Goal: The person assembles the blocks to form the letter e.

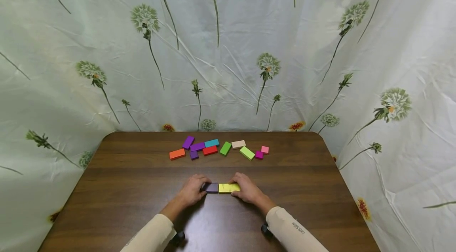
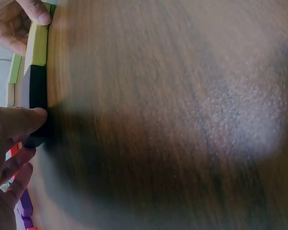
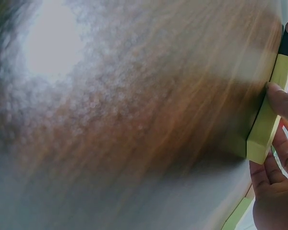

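Note:
Near the middle of the table, a dark purple rectangular block (image 1: 211,188) and a yellow block (image 1: 227,188) lie end to end in a row. My left hand (image 1: 192,189) grips the dark block at its left end, thumb on the near side and fingers on the far side. The yellow block is held the same way at its right end by my right hand (image 1: 247,188). In the left wrist view the dark block (image 2: 37,88) meets the yellow block (image 2: 37,45). Faint marks show on the yellow top.
Behind the hands, several coloured blocks lie scattered, among them an orange block (image 1: 177,154), a red block (image 1: 210,150), a green block (image 1: 225,148), a beige block (image 1: 238,144) and a pink block (image 1: 265,149). A flowered curtain (image 1: 228,65) hangs beyond the wooden table (image 1: 124,188).

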A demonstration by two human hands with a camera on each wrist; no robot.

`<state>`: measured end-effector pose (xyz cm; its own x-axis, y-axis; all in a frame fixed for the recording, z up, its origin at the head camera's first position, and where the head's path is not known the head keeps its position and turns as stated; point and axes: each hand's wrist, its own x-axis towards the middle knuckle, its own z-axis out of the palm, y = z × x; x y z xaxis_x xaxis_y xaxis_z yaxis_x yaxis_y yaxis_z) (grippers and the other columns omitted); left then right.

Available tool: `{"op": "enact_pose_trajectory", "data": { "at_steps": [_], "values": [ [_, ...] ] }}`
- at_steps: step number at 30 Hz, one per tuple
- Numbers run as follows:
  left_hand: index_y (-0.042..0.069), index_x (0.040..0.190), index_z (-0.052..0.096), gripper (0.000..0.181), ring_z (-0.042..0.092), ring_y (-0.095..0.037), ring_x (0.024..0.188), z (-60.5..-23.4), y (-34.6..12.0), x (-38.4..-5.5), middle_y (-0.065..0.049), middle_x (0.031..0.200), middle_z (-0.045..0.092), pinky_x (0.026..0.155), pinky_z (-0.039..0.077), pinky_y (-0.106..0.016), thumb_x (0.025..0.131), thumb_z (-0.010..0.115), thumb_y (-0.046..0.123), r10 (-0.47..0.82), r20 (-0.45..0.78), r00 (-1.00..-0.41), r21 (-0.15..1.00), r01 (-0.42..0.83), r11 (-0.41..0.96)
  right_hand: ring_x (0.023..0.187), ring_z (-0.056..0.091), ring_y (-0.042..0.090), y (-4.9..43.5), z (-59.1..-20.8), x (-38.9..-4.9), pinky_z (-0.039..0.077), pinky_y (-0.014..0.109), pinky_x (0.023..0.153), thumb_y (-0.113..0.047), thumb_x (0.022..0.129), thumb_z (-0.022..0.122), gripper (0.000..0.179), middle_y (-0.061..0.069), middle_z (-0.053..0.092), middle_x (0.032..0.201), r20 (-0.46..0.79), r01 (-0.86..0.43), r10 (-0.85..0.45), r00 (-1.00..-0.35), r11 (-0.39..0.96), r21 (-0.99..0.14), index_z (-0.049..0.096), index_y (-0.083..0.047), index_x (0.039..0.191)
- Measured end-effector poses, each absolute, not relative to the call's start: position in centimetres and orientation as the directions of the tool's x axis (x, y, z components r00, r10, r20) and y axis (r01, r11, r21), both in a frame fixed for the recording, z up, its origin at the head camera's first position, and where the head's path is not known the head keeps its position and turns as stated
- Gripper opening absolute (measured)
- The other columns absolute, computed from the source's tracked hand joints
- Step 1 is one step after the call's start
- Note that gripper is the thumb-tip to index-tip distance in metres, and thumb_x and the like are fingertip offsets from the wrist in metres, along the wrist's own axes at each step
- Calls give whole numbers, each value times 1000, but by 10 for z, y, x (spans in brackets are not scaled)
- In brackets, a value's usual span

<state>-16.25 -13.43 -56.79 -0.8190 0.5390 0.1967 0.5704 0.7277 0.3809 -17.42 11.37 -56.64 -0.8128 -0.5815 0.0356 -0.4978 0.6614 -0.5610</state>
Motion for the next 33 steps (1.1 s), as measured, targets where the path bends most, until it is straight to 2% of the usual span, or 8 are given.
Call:
{"op": "enact_pose_trajectory", "data": {
  "at_steps": [7,12,16,20,25,29,33],
  "values": [
    [5,98,68,32,62,-29,93,-567,-131,-162,-9,97,67,83,50,-43,69,80,2,541,220,-812,365,582,726,85,52,14,116,-568,-175,44,30,78,-10,79,77,25,-1,56,90,55,-511,-586,-809,653,-560,70,-5,102],
    [3,100,68,32,61,-30,94,-569,-131,-161,-10,99,67,84,49,-45,70,80,5,529,210,-822,399,566,721,86,52,13,116,-567,-175,44,29,79,-11,79,77,25,-1,57,91,48,-504,-579,-814,661,-557,70,-5,102],
    [2,100,67,30,60,-30,93,-573,-134,-160,-10,98,65,81,49,-45,75,79,13,542,277,-794,412,607,679,87,53,13,115,-566,-174,45,29,80,-12,80,77,25,-1,58,92,44,-499,-576,-816,664,-557,70,-6,103],
    [1,99,67,28,60,-30,92,-573,-135,-159,-10,96,64,80,49,-45,76,78,14,547,306,-779,409,626,664,87,53,13,114,-566,-174,45,29,80,-12,79,77,25,-1,57,92,41,-495,-574,-818,665,-560,70,-6,103],
    [2,98,68,28,61,-30,94,-572,-131,-159,-9,96,65,83,49,-45,73,79,6,530,244,-812,395,583,710,85,52,12,113,-566,-173,44,28,78,-11,79,77,26,-1,57,91,38,-492,-576,-817,660,-567,70,-5,103],
    [3,100,69,28,61,-27,95,-570,-129,-159,-7,98,65,85,49,-42,74,80,8,517,186,-835,381,547,746,85,51,12,114,-567,-173,44,28,78,-11,80,77,26,-2,56,91,36,-489,-574,-818,661,-569,70,-5,104],
    [4,100,69,28,61,-27,95,-569,-128,-159,-7,98,66,85,49,-42,74,80,9,513,181,-839,387,540,747,85,51,11,114,-566,-173,43,28,78,-12,80,77,26,-2,56,91,35,-488,-574,-818,659,-572,69,-5,104]
  ]
}}
